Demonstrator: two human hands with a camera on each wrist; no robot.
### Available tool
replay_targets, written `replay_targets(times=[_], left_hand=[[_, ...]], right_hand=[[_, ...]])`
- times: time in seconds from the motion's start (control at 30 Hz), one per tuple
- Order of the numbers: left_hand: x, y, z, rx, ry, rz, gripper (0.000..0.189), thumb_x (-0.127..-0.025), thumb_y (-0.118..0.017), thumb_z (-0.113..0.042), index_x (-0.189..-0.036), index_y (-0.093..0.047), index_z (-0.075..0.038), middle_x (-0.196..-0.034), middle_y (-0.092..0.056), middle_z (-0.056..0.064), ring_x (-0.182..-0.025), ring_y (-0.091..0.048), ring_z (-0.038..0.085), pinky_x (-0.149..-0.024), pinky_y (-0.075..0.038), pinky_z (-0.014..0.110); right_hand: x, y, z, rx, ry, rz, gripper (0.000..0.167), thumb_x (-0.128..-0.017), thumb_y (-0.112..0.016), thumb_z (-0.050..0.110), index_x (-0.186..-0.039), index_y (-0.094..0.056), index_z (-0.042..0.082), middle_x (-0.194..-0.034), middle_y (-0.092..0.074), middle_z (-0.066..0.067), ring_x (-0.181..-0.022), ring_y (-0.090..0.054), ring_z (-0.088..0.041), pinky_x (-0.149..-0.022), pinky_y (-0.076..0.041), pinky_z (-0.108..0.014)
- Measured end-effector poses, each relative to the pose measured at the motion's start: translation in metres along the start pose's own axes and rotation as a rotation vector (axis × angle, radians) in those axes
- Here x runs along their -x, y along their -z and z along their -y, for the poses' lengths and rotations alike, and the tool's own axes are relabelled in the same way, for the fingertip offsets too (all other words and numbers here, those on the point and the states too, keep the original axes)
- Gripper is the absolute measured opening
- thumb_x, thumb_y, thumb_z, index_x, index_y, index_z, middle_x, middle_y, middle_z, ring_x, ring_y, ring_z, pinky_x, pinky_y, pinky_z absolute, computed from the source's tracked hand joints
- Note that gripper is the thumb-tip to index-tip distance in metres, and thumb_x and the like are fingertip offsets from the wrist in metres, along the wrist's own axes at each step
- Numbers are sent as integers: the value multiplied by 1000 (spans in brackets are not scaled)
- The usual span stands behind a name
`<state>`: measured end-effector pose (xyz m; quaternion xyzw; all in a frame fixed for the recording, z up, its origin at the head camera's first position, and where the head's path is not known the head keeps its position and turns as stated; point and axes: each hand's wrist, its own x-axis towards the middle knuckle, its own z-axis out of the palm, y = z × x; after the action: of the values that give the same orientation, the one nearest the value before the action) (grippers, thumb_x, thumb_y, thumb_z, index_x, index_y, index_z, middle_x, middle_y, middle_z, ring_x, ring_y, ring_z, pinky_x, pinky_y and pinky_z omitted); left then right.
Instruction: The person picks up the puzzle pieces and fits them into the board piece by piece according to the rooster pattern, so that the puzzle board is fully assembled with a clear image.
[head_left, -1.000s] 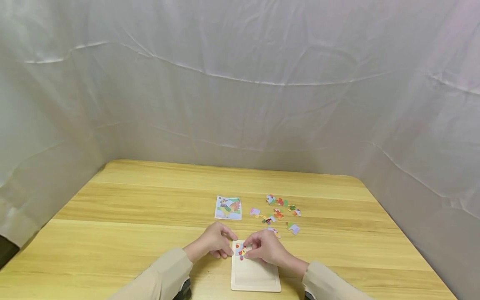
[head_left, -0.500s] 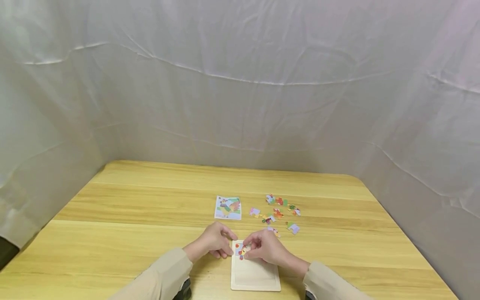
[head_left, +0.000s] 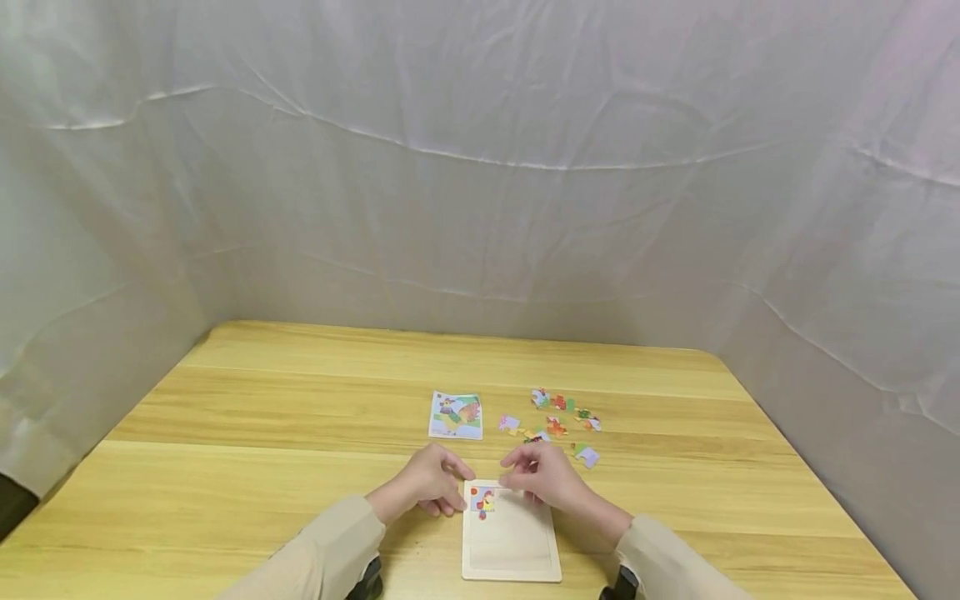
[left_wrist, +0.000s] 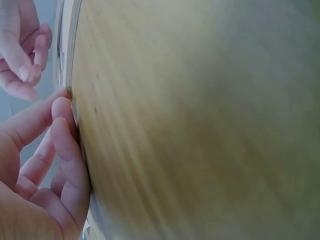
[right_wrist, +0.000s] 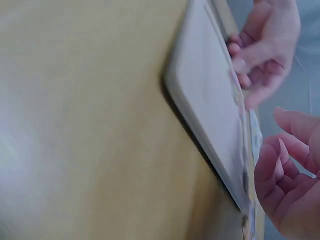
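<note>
A pale wooden puzzle tray (head_left: pixel 510 576) lies flat near the front of the table. Joined jigsaw pieces (head_left: pixel 483 501) fill its upper left corner, showing a bird's red and yellow head. The left hand (head_left: pixel 431 480) rests its fingertips against the tray's left edge and top left corner; up close, the fingers (left_wrist: pixel 64 142) lie along the edge. Over the tray's upper right part hovers the right hand (head_left: pixel 549 477), its fingers loosely bent and holding nothing. Its thumb and forefinger stand apart in the right wrist view, with the tray's surface (right_wrist: pixel 205 85) beside them.
Loose jigsaw pieces (head_left: pixel 556 427) lie scattered beyond the tray to the right, several of them close together. A printed picture card (head_left: pixel 456 417) of a colourful bird lies behind the left hand. Grey cloth (head_left: pixel 480 208) hangs around the wooden table (head_left: pixel 262 467).
The right hand has let go of the pieces in the tray's corner and moved right and slightly away, uncovering them. The left hand has stayed at the tray's edge.
</note>
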<state>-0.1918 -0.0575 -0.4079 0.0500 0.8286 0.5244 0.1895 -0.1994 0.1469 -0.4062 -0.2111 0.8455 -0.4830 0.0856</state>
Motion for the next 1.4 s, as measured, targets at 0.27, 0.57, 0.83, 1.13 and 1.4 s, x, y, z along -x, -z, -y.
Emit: replay_targets(times=[0.27,0.57,0.83,1.13,1.4], left_hand=[[1,1,0,3,0,1,29,-63,-73,10,-89,-66,-2,-67,-57,7,-41,-53,9,-39,-45,21],[1,3,0,11,-2,-6,30,-63,-73,10,-89,-66,-2,-66,-58,7,-41,-53,9,-39,-45,21],[1,2,0,10,6,-9,30,-63,-73,10,-89,-66,-2,-65,-59,7,-41,-53,9,-39,-45,22],[2,0,-1,4,11,-19,31,-62,-73,10,-89,-66,-3,-63,-58,7,-40,-53,9,-39,-45,22],[1,0,-2,8,5,-10,30,-63,-73,10,-89,-66,-3,-65,-59,7,-40,-53,9,-39,-45,22]], right_hand=[[-12,23,-18,-15,-62,-123,16,-79,-66,6,-89,-61,-6,-63,-55,-4,-47,-49,-15,-39,-41,-21],[-30,47,-30,-4,-50,-247,20,-79,-67,4,-92,-62,-9,-69,-59,-6,-52,-49,-20,-42,-45,-27],[-47,59,-44,31,-92,-335,19,-77,-68,4,-93,-64,-7,-72,-60,-6,-62,-57,-22,-49,-47,-24],[-61,72,-54,141,-136,-373,29,-76,-71,9,-101,-64,-4,-86,-61,-12,-78,-56,-24,-67,-48,-32],[-68,77,-64,151,-185,-328,36,-76,-71,9,-109,-61,-3,-105,-59,-21,-98,-53,-36,-82,-45,-44]])
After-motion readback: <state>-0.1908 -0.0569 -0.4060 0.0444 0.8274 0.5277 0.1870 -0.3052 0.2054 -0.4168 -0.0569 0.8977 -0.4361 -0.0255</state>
